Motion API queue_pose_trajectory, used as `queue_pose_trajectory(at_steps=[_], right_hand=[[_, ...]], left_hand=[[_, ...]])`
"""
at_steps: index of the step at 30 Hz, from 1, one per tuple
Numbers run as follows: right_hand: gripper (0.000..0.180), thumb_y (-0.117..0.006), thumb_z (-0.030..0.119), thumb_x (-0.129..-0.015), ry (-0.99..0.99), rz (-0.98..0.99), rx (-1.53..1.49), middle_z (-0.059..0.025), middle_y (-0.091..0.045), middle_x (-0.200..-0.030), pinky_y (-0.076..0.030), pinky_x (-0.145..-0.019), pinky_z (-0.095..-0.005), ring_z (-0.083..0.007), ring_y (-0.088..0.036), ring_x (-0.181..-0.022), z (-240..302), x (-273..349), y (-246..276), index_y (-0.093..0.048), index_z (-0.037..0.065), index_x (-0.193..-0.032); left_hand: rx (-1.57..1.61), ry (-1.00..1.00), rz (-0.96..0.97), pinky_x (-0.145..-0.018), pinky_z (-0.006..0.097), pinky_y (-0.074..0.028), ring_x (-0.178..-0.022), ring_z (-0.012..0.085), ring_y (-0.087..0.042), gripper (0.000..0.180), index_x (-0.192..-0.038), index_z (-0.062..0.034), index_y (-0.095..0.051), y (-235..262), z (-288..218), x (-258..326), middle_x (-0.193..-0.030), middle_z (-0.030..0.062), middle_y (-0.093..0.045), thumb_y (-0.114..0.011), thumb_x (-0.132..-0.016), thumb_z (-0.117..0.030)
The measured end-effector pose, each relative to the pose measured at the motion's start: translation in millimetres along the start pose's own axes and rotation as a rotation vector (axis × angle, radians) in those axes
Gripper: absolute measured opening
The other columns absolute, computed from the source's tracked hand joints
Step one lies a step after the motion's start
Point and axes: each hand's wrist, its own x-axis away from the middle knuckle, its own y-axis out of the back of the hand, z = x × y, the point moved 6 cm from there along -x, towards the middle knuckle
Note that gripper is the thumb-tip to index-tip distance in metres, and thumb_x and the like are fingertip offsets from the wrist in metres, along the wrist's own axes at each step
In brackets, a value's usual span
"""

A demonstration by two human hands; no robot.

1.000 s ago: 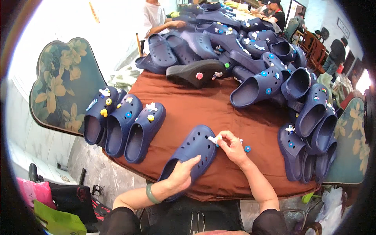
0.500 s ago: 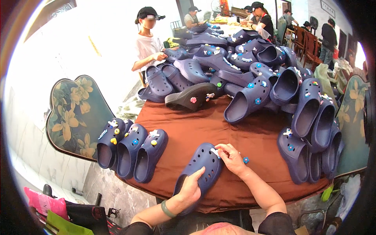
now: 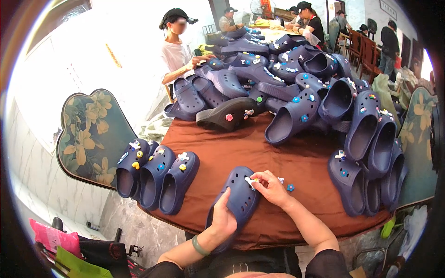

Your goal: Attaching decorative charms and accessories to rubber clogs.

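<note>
My left hand point(image 3: 223, 217), with a green bangle on its wrist, grips a navy clog point(image 3: 240, 197) by its side near the table's front edge. The clog's toe points away from me, and its upper is full of round holes. Between my right thumb and fingers is a small white shoe charm point(image 3: 249, 180), held against the holes on the right side of the toe; my right hand point(image 3: 273, 187) hides part of it. Just beyond that hand lie a blue flower charm point(image 3: 290, 187) and a small white charm point(image 3: 281, 180) on the brown cloth point(image 3: 222, 148).
Several decorated clogs point(image 3: 178, 185) stand in a row at the left, and more point(image 3: 347, 185) at the right. A large heap of navy clogs point(image 3: 259, 74) covers the far side. A person in a white shirt point(image 3: 178, 58) reaches into it. Flower-patterned chair backs point(image 3: 88, 139) flank the table.
My right hand has moved slightly left with the charm, and the clog has tilted a little. The white charm beside the blue flower now shows. The person opposite has reached further over the heap.
</note>
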Motion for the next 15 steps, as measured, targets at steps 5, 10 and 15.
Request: queue_pose_trajectory(at_steps=[5,10,15], right_hand=[[0.021,-0.066,0.021,-0.09,-0.028,-0.068,-0.001,-0.001,-0.05,-0.095,-0.044,-0.067,-0.0209,-0.0061,-0.05,-0.073,-2.0,-0.8,3.9,-0.063,0.004,-0.103],[0.02,-0.068,0.017,-0.088,0.012,-0.107,0.016,-0.0035,-0.049,-0.099,-0.046,-0.067,-0.0225,-0.0073,-0.05,-0.072,3.3,1.3,5.3,-0.062,0.004,-0.102],[0.018,-0.07,0.012,-0.085,0.105,-0.158,-0.029,-0.0039,-0.048,-0.1,-0.046,-0.066,-0.0232,-0.0079,-0.048,-0.073,12.4,3.2,7.2,-0.063,0.005,-0.1]], left_hand=[[0.045,0.002,0.082,-0.103,0.044,-0.041,-0.119,0.0273,-0.052,0.056,-0.135,-0.0034,-0.043,-8.6,-3.5,5.2,-0.131,0.0148,-0.052,-0.039,-0.098,-0.045],[0.009,0.038,0.053,-0.103,0.045,-0.041,-0.12,0.0281,-0.051,0.059,-0.136,-0.0035,-0.042,-14.7,-3.6,8.3,-0.132,0.0155,-0.051,-0.038,-0.098,-0.047],[-0.002,0.024,0.057,-0.102,0.045,-0.042,-0.12,0.0278,-0.052,0.058,-0.136,-0.0035,-0.042,-9.9,-0.8,7.5,-0.131,0.0153,-0.052,-0.04,-0.097,-0.047]])
